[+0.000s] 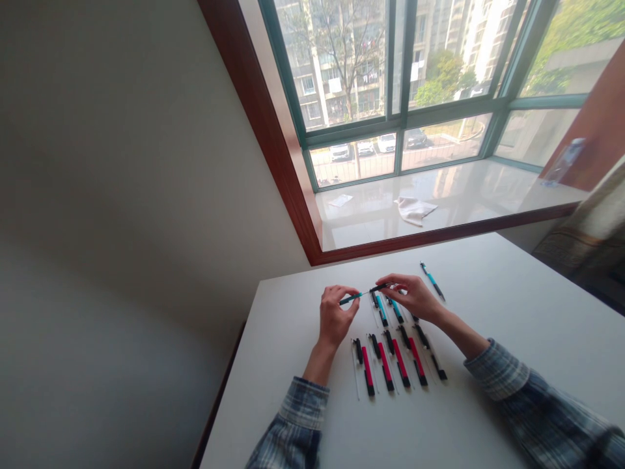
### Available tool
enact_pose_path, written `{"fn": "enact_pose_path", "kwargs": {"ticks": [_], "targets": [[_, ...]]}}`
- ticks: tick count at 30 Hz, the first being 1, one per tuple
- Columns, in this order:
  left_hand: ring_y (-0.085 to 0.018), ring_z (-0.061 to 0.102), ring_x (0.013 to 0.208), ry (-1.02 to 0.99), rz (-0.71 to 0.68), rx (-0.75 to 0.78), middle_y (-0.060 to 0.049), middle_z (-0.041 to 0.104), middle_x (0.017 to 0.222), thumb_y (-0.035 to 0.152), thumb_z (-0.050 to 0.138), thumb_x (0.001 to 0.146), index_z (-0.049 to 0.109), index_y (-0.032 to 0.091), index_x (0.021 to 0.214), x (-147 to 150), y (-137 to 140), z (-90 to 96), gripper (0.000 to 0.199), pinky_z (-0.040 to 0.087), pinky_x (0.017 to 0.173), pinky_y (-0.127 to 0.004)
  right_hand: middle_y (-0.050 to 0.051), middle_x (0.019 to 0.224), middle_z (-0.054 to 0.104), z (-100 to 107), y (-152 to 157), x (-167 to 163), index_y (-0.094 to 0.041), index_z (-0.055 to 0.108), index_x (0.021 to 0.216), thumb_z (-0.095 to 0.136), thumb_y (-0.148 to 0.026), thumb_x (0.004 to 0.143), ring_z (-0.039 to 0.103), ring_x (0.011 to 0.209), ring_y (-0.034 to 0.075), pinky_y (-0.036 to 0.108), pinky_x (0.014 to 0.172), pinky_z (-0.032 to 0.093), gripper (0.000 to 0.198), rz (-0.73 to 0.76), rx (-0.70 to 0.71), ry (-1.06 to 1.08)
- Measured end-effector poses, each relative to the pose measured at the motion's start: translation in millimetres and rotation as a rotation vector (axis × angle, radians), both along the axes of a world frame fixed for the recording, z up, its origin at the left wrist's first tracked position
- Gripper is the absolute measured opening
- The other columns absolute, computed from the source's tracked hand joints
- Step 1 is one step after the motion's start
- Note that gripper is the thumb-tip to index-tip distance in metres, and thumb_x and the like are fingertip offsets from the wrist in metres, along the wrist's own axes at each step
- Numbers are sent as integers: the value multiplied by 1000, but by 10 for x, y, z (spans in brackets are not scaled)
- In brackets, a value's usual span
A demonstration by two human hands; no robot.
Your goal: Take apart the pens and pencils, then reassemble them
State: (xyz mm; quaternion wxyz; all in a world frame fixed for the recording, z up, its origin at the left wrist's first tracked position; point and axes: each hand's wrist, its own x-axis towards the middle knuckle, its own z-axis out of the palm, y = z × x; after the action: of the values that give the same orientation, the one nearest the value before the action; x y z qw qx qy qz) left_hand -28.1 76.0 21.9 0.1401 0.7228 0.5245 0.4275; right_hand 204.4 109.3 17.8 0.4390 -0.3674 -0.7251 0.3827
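Observation:
My left hand (336, 314) pinches the teal pen barrel (350, 298) between thumb and fingertips, above the table. Opposite it, my right hand (409, 296) grips the black pen section (379, 287). A thin refill spans the small gap between the two parts. Below my hands, disassembled teal pen parts (381, 310) lie in a row, partly covered by my right hand. Nearer to me is a row of pink pen barrels (384, 367) with black sections and thin refills beside them. An all-black pen's parts (437, 366) end that row on the right.
One whole teal pen (432, 280) lies beyond my right hand. The white table (273, 365) meets the window ledge at the back, where a crumpled cloth (414, 210) rests. A grey wall stands to the left, a curtain (576, 241) to the right.

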Motion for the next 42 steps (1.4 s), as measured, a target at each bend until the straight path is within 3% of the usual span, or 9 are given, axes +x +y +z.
{"fn": "enact_pose_path", "kwargs": {"ticks": [10,29,37,42], "targets": [[-26,63,98,17,-41,9,-3,76,94,18,70,86,76,26,91,26,-24,32,11,49,94,-44,5,97,76,-61,-20,-52,-24,68,100,69,-45,89,74,91,25,38,78,60,25,-13,-14,14],[-26,62,97,9,-83,5,-3,75,92,18,71,85,76,26,91,43,-34,50,11,50,93,-44,4,95,77,-38,-24,-44,-24,71,99,69,-44,90,72,87,22,36,76,59,23,15,-1,-31],[-25,62,98,21,-82,9,-3,75,93,15,73,85,76,25,90,50,-33,45,12,49,93,-42,1,74,73,-24,-44,-17,-21,73,86,62,-52,96,63,64,16,29,65,50,34,-54,54,-253],[-25,62,97,21,-76,12,-3,75,93,16,72,86,76,25,91,40,-30,24,11,50,93,-42,2,82,75,-29,-37,2,-23,69,108,66,-49,93,65,68,16,29,67,51,30,-19,40,-198]]}}
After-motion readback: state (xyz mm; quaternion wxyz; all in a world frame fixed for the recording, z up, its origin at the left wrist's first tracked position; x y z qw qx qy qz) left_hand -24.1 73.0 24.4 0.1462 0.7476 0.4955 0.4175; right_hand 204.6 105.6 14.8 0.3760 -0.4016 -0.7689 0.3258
